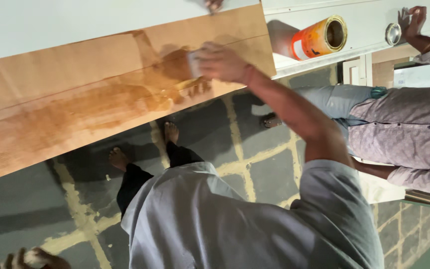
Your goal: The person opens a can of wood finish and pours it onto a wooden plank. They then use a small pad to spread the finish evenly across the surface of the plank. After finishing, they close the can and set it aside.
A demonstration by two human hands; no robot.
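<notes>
Head view: the right hand [221,62] is closed around a small white pad [193,64], pressed flat on the board [75,84]. The board is a long wooden panel whose long axis runs from lower left to upper right across the picture. The hand sits near its right end, close to the near edge. A wet amber smear [125,102] stretches away to the left of the pad, along that axis; the far half of the board looks dry. The left hand [33,259] hangs low at the bottom left corner, well apart from the board, mostly cut off. Its grip cannot be told. The right hand is plainly the nearer.

An orange can [319,37] lies on its side beyond the board's right end. Another person's hand [411,20] is near a round lid [392,34].
</notes>
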